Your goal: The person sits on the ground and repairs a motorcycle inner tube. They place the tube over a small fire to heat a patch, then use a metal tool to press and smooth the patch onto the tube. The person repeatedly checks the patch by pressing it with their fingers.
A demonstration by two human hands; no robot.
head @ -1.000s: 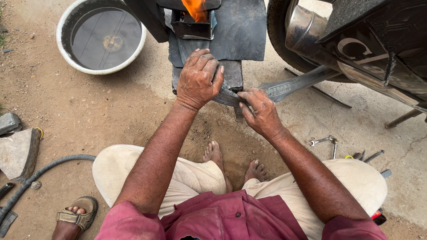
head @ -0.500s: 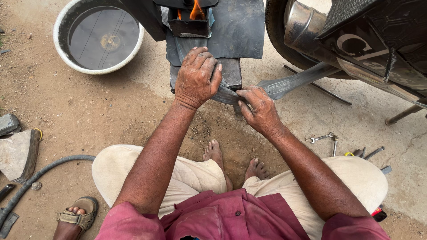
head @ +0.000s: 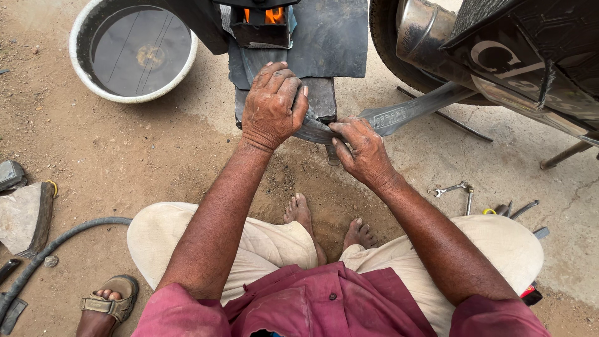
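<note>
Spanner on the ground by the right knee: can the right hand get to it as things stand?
Probably yes, but not at once. The right hand grips the flat metal blade on the block, so it would have to let go first. The spanner lies on bare ground just right of that forearm, with nothing between them.

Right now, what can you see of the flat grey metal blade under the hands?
The flat grey metal blade looks like dull, forged steel, long and slightly curved, with a row of small marks near its middle. It lies across the dark metal block, angling up to the right. The left hand presses it down; the right hand grips it.
</note>
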